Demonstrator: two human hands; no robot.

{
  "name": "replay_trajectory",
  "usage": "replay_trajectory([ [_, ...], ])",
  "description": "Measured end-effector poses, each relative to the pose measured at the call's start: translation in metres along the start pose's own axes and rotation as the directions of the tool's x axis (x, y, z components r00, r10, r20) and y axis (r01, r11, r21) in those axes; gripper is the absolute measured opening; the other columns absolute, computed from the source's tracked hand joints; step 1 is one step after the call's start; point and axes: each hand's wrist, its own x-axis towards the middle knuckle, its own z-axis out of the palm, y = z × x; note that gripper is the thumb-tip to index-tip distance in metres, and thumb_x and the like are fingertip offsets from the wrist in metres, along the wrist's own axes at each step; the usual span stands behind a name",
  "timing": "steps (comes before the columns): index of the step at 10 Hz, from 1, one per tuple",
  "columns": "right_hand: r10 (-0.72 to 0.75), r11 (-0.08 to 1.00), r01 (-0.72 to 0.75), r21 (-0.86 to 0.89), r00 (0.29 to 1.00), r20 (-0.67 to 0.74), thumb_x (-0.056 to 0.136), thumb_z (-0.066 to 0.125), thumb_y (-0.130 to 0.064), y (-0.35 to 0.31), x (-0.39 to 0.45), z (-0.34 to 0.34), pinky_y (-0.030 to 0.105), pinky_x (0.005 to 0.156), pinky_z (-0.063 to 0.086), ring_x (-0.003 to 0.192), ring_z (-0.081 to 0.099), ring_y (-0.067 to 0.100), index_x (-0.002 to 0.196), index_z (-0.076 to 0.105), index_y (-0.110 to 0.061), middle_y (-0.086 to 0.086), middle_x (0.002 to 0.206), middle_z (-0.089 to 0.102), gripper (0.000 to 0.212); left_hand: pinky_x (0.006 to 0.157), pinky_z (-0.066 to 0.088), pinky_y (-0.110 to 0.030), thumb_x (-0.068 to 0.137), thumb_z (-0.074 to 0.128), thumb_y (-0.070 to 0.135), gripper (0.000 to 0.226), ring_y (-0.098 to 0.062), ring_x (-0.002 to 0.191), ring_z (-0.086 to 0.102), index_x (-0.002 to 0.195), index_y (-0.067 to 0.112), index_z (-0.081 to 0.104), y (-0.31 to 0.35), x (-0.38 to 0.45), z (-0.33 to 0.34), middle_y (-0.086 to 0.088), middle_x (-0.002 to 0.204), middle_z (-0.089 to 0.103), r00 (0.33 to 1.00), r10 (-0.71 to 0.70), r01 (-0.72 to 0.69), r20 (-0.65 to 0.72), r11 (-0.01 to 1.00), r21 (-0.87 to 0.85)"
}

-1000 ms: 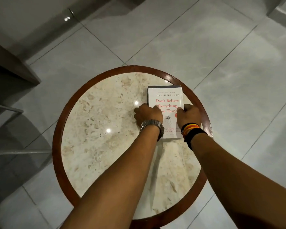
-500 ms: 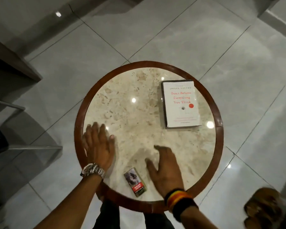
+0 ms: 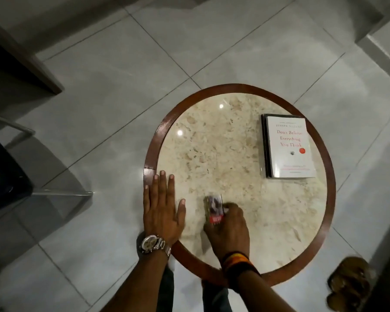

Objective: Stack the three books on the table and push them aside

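**Books stacked at the far right, right hand on a small pack**

The stack of books [image 3: 289, 147] lies flat on the round worktop [image 3: 234, 140], near its far right rim, a white cover with red lettering on top and darker edges showing beneath on the left. The left hand [image 3: 161, 208] rests palm down at the near left edge, its grip apart with fingers spread and holding nothing. The right hand [image 3: 229, 228] sits just beside it, its grip clamped on a small pack [image 3: 215, 208], blurred, well apart from the books. A sandal [image 3: 349, 282] lies on the tiled floor [image 3: 122, 86].
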Motion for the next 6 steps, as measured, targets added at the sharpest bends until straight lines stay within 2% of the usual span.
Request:
replay_trajectory([
  [1,-0.041,0.994,0.051,0.093,0.993,-0.114,0.075,0.078,-0.034,-0.057,0.036,0.0,0.036,0.087,0.055,0.105,0.065,0.027,0.128,0.052,-0.019,0.006,0.119,0.062,0.06,0.136,0.015,-0.056,0.103,0.038,0.048,0.078,-0.026,0.17,0.005,0.172,0.017,0.017,-0.001,0.001,0.002,-0.01,0.182,0.01,1.0,-0.01,0.01,-0.02,1.0,-0.028],
  [2,-0.092,0.984,0.116,0.133,0.981,-0.172,0.074,0.079,-0.037,-0.111,0.071,0.002,0.028,0.077,0.047,0.099,0.066,0.028,0.123,0.052,-0.018,0.006,0.115,0.063,0.058,0.133,0.02,-0.059,0.103,0.04,0.047,0.077,-0.029,0.169,0.011,0.171,0.016,0.022,0.003,0.002,-0.004,-0.012,0.181,0.014,1.0,-0.02,0.02,0.007,0.999,-0.029],
  [3,-0.138,0.983,0.154,0.096,0.978,-0.158,0.074,0.079,-0.036,-0.148,0.095,0.008,0.032,0.076,0.048,0.099,0.066,0.031,0.121,0.051,-0.015,0.009,0.116,0.062,0.059,0.131,0.028,-0.06,0.102,0.045,0.045,0.076,-0.032,0.167,0.02,0.169,0.015,0.028,0.004,0.003,-0.012,-0.013,0.18,0.021,1.0,-0.02,0.02,0.017,1.0,-0.003],
  [4,-0.145,0.986,0.154,0.056,0.979,-0.14,0.074,0.078,-0.036,-0.164,0.108,0.018,0.035,0.077,0.05,0.102,0.066,0.034,0.12,0.05,-0.013,0.01,0.119,0.06,0.059,0.128,0.033,-0.061,0.099,0.05,0.049,0.078,-0.034,0.164,0.027,0.168,0.016,0.033,0.005,0.007,-0.018,-0.013,0.177,0.027,0.999,-0.033,0.032,0.043,0.999,0.026],
  [5,-0.156,0.987,0.161,0.027,0.98,-0.122,0.076,0.079,-0.041,-0.16,0.11,0.024,0.038,0.082,0.054,0.105,0.066,0.032,0.124,0.049,-0.015,0.008,0.122,0.059,0.062,0.129,0.033,-0.06,0.099,0.05,0.05,0.078,-0.033,0.164,0.026,0.168,0.017,0.032,0.007,0.008,-0.02,-0.012,0.177,0.026,0.998,-0.022,0.02,0.066,0.999,0.029],
  [6,-0.166,0.983,0.174,0.063,0.978,-0.126,0.075,0.08,-0.052,-0.142,0.102,0.025,0.04,0.087,0.056,0.11,0.065,0.029,0.13,0.049,-0.018,0.005,0.128,0.058,0.072,0.132,0.024,-0.057,0.099,0.05,0.046,0.078,-0.032,0.166,0.023,0.168,0.017,0.032,0.005,0.008,-0.017,-0.011,0.178,0.025,0.999,-0.031,0.032,0.033,0.999,-0.017],
])
